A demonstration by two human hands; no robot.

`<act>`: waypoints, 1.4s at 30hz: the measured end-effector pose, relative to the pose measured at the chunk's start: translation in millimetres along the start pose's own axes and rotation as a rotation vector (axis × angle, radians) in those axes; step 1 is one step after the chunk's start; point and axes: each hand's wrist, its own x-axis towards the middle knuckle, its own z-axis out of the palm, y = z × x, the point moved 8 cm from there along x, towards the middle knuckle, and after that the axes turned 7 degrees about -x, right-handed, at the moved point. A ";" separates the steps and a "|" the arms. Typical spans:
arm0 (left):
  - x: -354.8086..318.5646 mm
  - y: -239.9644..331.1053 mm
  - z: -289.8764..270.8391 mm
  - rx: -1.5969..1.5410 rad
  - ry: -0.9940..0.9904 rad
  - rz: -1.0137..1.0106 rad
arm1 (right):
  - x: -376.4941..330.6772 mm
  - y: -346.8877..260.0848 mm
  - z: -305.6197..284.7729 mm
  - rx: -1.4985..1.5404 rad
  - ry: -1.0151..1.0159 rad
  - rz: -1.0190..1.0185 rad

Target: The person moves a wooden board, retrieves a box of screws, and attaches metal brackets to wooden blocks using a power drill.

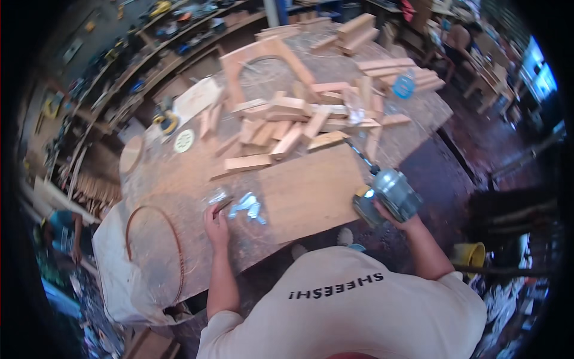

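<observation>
My right hand [394, 216] is wrapped round the grip of a cordless drill [397, 190] with a grey-green body and a yellow-and-black base. Its long dark bit points away from me, over a flat wooden board [311, 194] at the table's near edge. To the left of that board my left hand [216, 227] pinches a small brown piece [222, 206], too blurred to name. Crumpled clear plastic bags [248, 207] lie beside those fingers.
Cut wood blocks [287, 125] are heaped beyond the board, before a wooden frame [302, 69]. A blue plastic jug [404, 85], a round pale disc [184, 141] and a thin brown hoop [173, 224] also rest on the worktable [197, 179]. Other people are nearby at left and far right.
</observation>
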 end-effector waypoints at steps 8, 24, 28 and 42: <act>46.8 150.8 204.7 -0.057 -0.327 0.313 | -27.2 88.3 -56.1 0.141 0.151 0.143; -7.4 236.1 518.7 0.530 -0.955 0.172 | -111.3 190.7 -107.0 0.168 0.213 0.372; -7.3 227.4 503.0 0.317 -0.782 0.120 | -121.8 211.3 -97.1 0.299 0.220 0.362; -80.0 -14.0 -27.8 0.336 -0.027 -0.290 | -25.1 105.9 -77.3 0.489 -0.050 0.078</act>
